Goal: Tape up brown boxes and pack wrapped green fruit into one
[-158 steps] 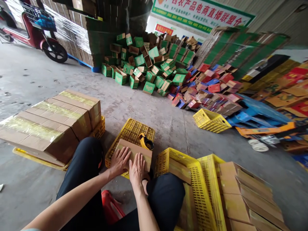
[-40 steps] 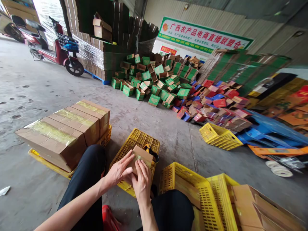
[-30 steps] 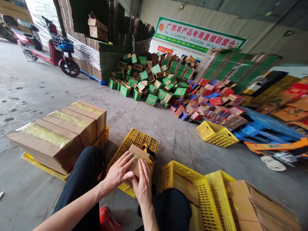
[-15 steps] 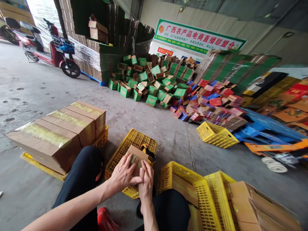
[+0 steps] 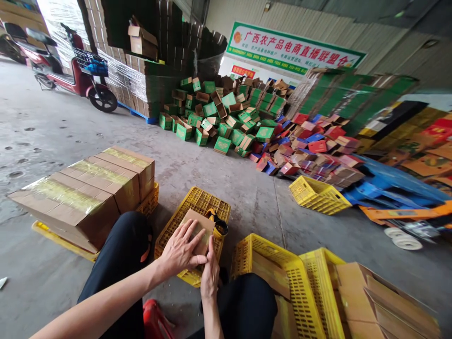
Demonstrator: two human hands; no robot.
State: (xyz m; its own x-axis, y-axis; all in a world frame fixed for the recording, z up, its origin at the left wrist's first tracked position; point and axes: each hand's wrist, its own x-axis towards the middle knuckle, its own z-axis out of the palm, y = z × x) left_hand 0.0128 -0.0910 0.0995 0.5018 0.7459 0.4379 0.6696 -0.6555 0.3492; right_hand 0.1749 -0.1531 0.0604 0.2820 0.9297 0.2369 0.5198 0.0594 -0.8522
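A small brown cardboard box (image 5: 200, 221) lies on the upturned yellow plastic crate (image 5: 168, 235) between my knees. My left hand (image 5: 181, 247) is spread flat across the top of the box, its fingers apart. Along the right side of the box rests my right hand (image 5: 211, 273), its fingers stretched out and pointing away from me. Just beyond the box, on the crate's right part, sits a tape dispenser (image 5: 219, 228) in black and orange-yellow. Part of the box is hidden under my hands.
Taped cartons (image 5: 92, 188) stand on a yellow crate at left. At right, yellow crates (image 5: 303, 292) hold cardboard boxes (image 5: 367, 301). Farther off are another yellow crate (image 5: 318, 200), a blue pallet truck (image 5: 384, 186), piled green boxes (image 5: 222, 145) and a red scooter (image 5: 67, 82).
My right hand has slid from the box's top edge down to its right side. My left hand stays on top, spread flatter, and more of the tape dispenser shows.
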